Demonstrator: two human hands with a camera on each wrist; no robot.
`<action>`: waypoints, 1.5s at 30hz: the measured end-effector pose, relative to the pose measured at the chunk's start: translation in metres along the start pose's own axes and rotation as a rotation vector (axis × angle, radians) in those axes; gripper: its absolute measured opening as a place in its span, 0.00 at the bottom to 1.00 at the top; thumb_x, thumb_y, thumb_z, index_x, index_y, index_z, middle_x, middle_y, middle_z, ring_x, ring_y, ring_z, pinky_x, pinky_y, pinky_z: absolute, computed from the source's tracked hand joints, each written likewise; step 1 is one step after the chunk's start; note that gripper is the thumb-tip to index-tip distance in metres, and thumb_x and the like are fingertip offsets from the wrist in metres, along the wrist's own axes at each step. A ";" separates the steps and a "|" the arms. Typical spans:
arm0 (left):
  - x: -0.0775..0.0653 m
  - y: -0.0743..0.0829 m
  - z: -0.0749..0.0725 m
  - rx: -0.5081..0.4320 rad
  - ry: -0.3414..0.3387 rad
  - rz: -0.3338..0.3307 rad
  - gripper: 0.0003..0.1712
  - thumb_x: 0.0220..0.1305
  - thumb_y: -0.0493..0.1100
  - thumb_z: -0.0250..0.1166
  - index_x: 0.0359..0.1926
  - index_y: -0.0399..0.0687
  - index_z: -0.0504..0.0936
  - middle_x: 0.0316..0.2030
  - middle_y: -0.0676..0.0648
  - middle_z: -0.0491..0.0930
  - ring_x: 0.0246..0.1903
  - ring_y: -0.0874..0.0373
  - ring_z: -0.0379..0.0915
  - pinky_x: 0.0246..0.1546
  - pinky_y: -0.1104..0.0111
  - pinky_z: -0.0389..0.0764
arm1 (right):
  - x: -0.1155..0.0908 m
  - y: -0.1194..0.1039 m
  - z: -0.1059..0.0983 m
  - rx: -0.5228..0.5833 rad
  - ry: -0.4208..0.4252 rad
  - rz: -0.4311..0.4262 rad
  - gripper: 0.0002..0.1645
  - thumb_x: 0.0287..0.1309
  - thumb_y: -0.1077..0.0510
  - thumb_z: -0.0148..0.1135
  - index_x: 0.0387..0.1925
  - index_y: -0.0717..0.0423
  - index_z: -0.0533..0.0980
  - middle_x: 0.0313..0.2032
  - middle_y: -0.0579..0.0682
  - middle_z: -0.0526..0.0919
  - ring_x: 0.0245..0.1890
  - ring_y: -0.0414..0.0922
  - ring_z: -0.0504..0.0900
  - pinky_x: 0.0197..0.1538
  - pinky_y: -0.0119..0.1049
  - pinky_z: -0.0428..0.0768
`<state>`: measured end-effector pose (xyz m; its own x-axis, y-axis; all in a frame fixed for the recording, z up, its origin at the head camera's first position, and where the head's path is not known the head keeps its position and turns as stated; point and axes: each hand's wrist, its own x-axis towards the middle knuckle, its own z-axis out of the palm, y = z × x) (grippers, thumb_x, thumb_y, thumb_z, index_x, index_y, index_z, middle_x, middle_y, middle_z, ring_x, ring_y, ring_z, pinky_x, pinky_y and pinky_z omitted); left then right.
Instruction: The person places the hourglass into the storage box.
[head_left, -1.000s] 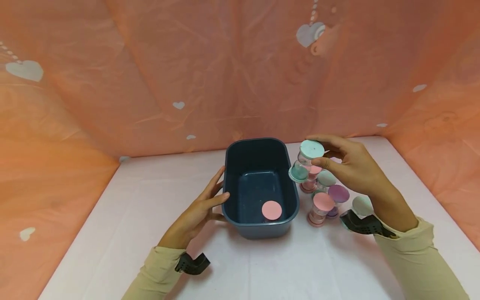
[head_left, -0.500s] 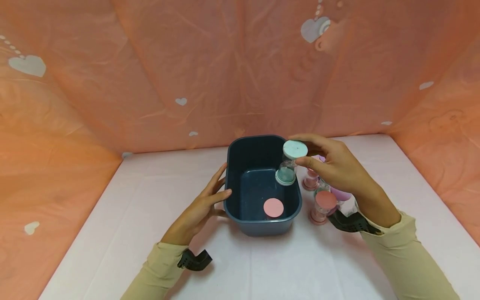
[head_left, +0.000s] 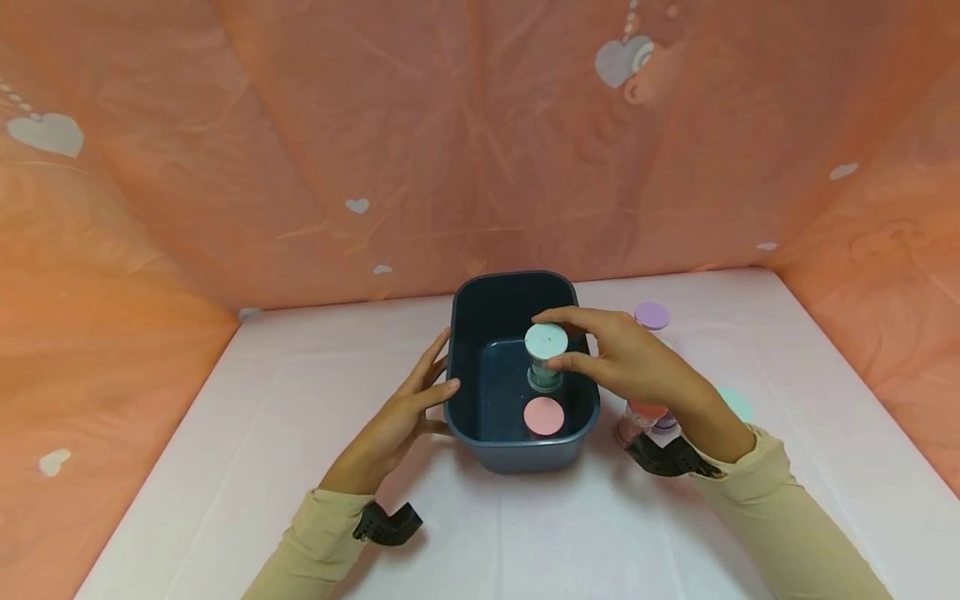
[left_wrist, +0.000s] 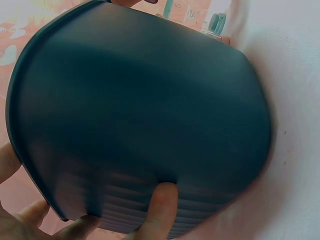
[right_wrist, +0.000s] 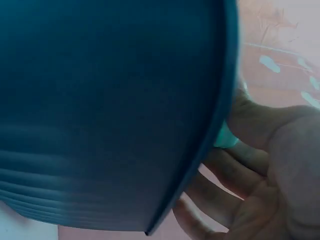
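Note:
A mint-green sand timer [head_left: 545,342] is pinched between the thumb and fingers of my right hand [head_left: 622,354], upright inside the dark blue bin [head_left: 498,457]. Whether its base touches the bin floor I cannot tell. Just in front of it, a pink sand timer [head_left: 543,416] stands in the bin, seen by its round top. My left hand [head_left: 393,433] rests against the bin's left side, fingers fairly straight and a fingertip at the rim. In the left wrist view its fingers [left_wrist: 162,207] touch the outer wall. The right wrist view shows little of the held timer [right_wrist: 226,136] behind the rim.
Right of the bin stand more sand timers, partly hidden by my right hand and forearm: a purple one [head_left: 652,315], a pink one [head_left: 636,421] and a mint-green one [head_left: 737,404]. The white-covered table [head_left: 570,533] meets an orange heart-patterned sheet [head_left: 420,150] behind and at the sides.
My right hand has carried the mint-green sand timer left from above the group of timers, over the bin's right rim and down inside. The left hand has stayed at the bin.

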<state>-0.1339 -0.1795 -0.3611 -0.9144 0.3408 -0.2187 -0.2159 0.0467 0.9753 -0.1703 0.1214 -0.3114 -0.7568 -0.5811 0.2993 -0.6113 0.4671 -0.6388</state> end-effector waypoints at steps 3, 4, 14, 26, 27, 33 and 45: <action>0.000 0.001 0.000 0.003 0.002 0.002 0.39 0.73 0.48 0.56 0.74 0.88 0.48 0.79 0.50 0.38 0.76 0.38 0.45 0.52 0.46 0.79 | 0.003 0.002 0.005 -0.017 -0.023 -0.044 0.29 0.57 0.54 0.72 0.61 0.49 0.76 0.45 0.39 0.85 0.44 0.37 0.80 0.49 0.39 0.80; -0.001 0.001 0.000 0.004 0.004 0.001 0.39 0.73 0.48 0.55 0.74 0.88 0.48 0.79 0.50 0.38 0.76 0.38 0.45 0.52 0.45 0.79 | 0.004 0.003 0.007 -0.029 -0.030 -0.052 0.29 0.57 0.54 0.72 0.60 0.50 0.77 0.46 0.39 0.85 0.46 0.38 0.80 0.50 0.40 0.79; -0.003 0.000 0.000 -0.002 -0.007 0.002 0.38 0.75 0.47 0.53 0.75 0.86 0.48 0.79 0.49 0.37 0.76 0.35 0.44 0.54 0.41 0.76 | 0.005 0.005 0.019 -0.184 -0.120 -0.053 0.30 0.54 0.46 0.72 0.59 0.49 0.79 0.52 0.42 0.86 0.54 0.43 0.82 0.69 0.61 0.53; 0.003 0.001 -0.001 0.020 -0.024 0.027 0.39 0.74 0.48 0.54 0.76 0.83 0.47 0.80 0.46 0.37 0.76 0.33 0.40 0.53 0.32 0.74 | 0.002 -0.002 0.018 -0.317 -0.175 0.066 0.29 0.52 0.45 0.74 0.56 0.48 0.82 0.48 0.46 0.85 0.55 0.47 0.78 0.68 0.66 0.51; 0.003 0.001 0.000 0.021 -0.023 0.028 0.39 0.74 0.48 0.55 0.76 0.83 0.47 0.80 0.46 0.37 0.76 0.34 0.40 0.53 0.32 0.74 | 0.002 -0.003 0.018 -0.327 -0.178 0.070 0.29 0.53 0.44 0.73 0.56 0.48 0.82 0.48 0.46 0.85 0.56 0.47 0.77 0.68 0.67 0.50; 0.003 0.002 0.000 0.016 -0.023 0.033 0.39 0.74 0.47 0.54 0.76 0.81 0.47 0.79 0.46 0.38 0.76 0.34 0.40 0.53 0.32 0.74 | 0.001 -0.004 0.018 -0.367 -0.182 0.088 0.27 0.56 0.42 0.70 0.55 0.46 0.83 0.50 0.46 0.85 0.59 0.47 0.75 0.69 0.67 0.46; -0.001 0.000 0.000 0.005 -0.011 0.023 0.38 0.74 0.47 0.54 0.74 0.87 0.49 0.79 0.48 0.40 0.76 0.37 0.43 0.53 0.34 0.75 | -0.004 -0.002 0.009 -0.286 -0.141 0.048 0.29 0.62 0.42 0.65 0.61 0.49 0.78 0.56 0.46 0.82 0.62 0.47 0.76 0.69 0.60 0.50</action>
<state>-0.1333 -0.1801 -0.3605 -0.9153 0.3517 -0.1962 -0.1932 0.0439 0.9802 -0.1636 0.1166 -0.3181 -0.7592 -0.6309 0.1599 -0.6310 0.6531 -0.4187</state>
